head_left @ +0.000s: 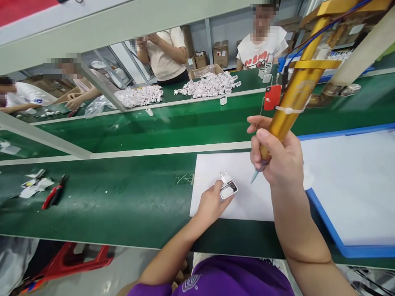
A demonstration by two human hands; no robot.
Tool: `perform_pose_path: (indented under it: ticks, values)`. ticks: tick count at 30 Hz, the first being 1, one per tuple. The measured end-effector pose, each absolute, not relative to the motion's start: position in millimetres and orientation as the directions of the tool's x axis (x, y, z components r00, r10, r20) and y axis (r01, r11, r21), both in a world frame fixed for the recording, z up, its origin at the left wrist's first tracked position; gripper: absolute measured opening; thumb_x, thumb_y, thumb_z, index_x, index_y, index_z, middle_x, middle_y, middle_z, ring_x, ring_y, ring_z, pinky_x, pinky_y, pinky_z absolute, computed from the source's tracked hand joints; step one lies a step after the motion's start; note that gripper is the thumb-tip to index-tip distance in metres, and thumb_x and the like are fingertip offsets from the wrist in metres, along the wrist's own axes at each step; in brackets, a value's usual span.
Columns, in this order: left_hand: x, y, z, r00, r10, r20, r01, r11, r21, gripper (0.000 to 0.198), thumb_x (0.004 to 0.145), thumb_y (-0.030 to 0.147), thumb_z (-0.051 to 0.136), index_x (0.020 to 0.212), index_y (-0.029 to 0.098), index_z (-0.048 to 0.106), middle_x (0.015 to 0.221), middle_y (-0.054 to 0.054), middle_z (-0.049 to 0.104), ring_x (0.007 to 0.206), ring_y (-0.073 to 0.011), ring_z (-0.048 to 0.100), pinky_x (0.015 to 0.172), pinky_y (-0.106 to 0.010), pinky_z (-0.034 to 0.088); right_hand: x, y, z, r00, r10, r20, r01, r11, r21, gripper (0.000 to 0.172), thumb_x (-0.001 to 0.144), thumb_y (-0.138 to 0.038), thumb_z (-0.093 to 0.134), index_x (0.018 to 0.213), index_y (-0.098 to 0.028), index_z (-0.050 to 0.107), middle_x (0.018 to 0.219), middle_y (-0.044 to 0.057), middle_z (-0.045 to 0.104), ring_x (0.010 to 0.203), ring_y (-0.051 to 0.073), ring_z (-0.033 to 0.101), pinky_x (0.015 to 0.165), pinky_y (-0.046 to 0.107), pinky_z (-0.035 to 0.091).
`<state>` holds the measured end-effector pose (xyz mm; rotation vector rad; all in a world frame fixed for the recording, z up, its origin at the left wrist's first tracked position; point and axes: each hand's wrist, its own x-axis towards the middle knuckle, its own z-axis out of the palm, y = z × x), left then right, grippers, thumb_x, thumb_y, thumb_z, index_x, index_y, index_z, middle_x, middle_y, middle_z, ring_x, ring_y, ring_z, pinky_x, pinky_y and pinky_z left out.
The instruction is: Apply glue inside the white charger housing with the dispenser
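Note:
My left hand (212,202) holds a small white charger plug (227,187) with two metal pins, pressing it down on a white sheet (247,205) on the green bench. My right hand (279,158) grips a long gold-coloured hanging tool (293,96), tilted, with its pale tip (254,176) a short way to the right of the plug and just above the sheet. A red tag (272,97) hangs on the tool's body.
A blue-edged white board (354,185) lies at the right. Red-handled pliers (54,194) and white scraps (33,186) lie at the left. Beyond the green conveyor (185,123), piles of white plugs (210,85) sit before several seated people. A red stool (70,259) stands below.

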<state>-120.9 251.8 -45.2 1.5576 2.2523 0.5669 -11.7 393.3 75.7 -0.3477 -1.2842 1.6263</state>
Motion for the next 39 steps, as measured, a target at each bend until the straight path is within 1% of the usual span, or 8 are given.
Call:
perform_pose_path:
  ticks: [3, 6, 8, 11, 14, 26, 31, 39]
  values:
    - [-114, 253, -31, -0.306, 0.952, 0.026, 0.763, 0.229, 0.604, 0.032, 0.083, 0.037, 0.061, 0.105, 0.021, 0.044, 0.089, -0.003, 0.067, 0.075, -0.0206, 0.065, 0.063, -0.028, 0.046, -13, 390, 76, -0.522, 0.784, 0.337, -0.539, 0.003, -0.842, 0.025, 0.083, -0.034, 0.064, 0.105, -0.023, 0.065, 0.091, 0.001, 0.058, 0.041, 0.004, 0.04, 0.028, 0.018, 0.028]
    - [-108, 257, -20, -0.304, 0.942, 0.14, 0.758, 0.15, 0.634, 0.033, 0.078, 0.034, 0.065, 0.103, 0.022, 0.048, 0.092, -0.003, 0.065, 0.078, -0.0191, 0.063, 0.065, -0.027, 0.047, -14, 391, 75, -0.537, 0.773, 0.338, -0.542, -0.009, -0.84, 0.023, 0.083, -0.036, 0.065, 0.102, -0.023, 0.064, 0.087, 0.001, 0.06, 0.038, 0.003, 0.039, 0.028, 0.018, 0.027]
    - [-106, 261, -15, -0.303, 0.934, 0.186, 0.748, 0.113, 0.654, 0.034, 0.077, 0.031, 0.066, 0.104, 0.022, 0.05, 0.095, -0.003, 0.065, 0.08, -0.018, 0.063, 0.068, -0.027, 0.048, -13, 392, 74, -0.522, 0.783, 0.338, -0.529, 0.014, -0.849, 0.02, 0.084, -0.037, 0.065, 0.098, -0.022, 0.065, 0.074, -0.001, 0.059, 0.035, 0.003, 0.037, 0.029, 0.018, 0.026]
    - [-105, 264, -7, -0.317, 0.925, 0.21, 0.721, 0.091, 0.687, 0.034, 0.075, 0.027, 0.067, 0.104, 0.021, 0.051, 0.097, -0.003, 0.065, 0.081, -0.0169, 0.062, 0.071, -0.027, 0.049, -12, 393, 74, -0.523, 0.782, 0.339, -0.504, 0.037, -0.863, 0.019, 0.086, -0.038, 0.064, 0.092, -0.02, 0.065, 0.051, -0.005, 0.048, 0.032, 0.005, 0.035, 0.03, 0.018, 0.027]
    - [-103, 266, 1, -0.326, 0.92, 0.217, 0.706, 0.085, 0.703, 0.034, 0.073, 0.026, 0.068, 0.103, 0.02, 0.053, 0.094, -0.003, 0.066, 0.08, -0.0166, 0.062, 0.073, -0.027, 0.049, -11, 394, 74, -0.536, 0.776, 0.333, -0.487, 0.038, -0.872, 0.021, 0.086, -0.04, 0.063, 0.089, -0.019, 0.063, 0.045, -0.007, 0.045, 0.032, 0.006, 0.037, 0.031, 0.017, 0.028]
    - [-99, 267, 9, -0.364, 0.91, 0.198, 0.705, 0.131, 0.697, 0.038, 0.072, 0.028, 0.069, 0.106, 0.02, 0.055, 0.091, -0.003, 0.068, 0.077, -0.0164, 0.064, 0.072, -0.026, 0.051, -15, 398, 72, -0.508, 0.793, 0.336, -0.502, 0.044, -0.864, 0.032, 0.082, -0.048, 0.068, 0.08, -0.018, 0.058, 0.048, -0.007, 0.045, 0.032, 0.005, 0.037, 0.028, 0.015, 0.028]
    - [-98, 268, 6, -0.391, 0.907, 0.156, 0.688, 0.176, 0.704, 0.038, 0.072, 0.031, 0.068, 0.106, 0.021, 0.055, 0.091, -0.003, 0.069, 0.074, -0.0162, 0.064, 0.068, -0.026, 0.051, -14, 397, 73, -0.499, 0.79, 0.356, -0.492, 0.08, -0.867, 0.036, 0.081, -0.05, 0.067, 0.1, -0.02, 0.064, 0.068, -0.001, 0.057, 0.035, 0.005, 0.039, 0.028, 0.018, 0.028]
    - [-86, 282, -11, -0.41, 0.911, 0.04, 0.587, 0.23, 0.776, 0.034, 0.072, 0.032, 0.064, 0.101, 0.022, 0.05, 0.089, 0.001, 0.067, 0.066, -0.0137, 0.062, 0.064, -0.026, 0.052, -15, 397, 72, -0.475, 0.801, 0.365, -0.521, 0.078, -0.85, 0.033, 0.082, -0.049, 0.066, 0.099, -0.021, 0.065, 0.084, 0.003, 0.061, 0.038, 0.004, 0.04, 0.028, 0.018, 0.027]
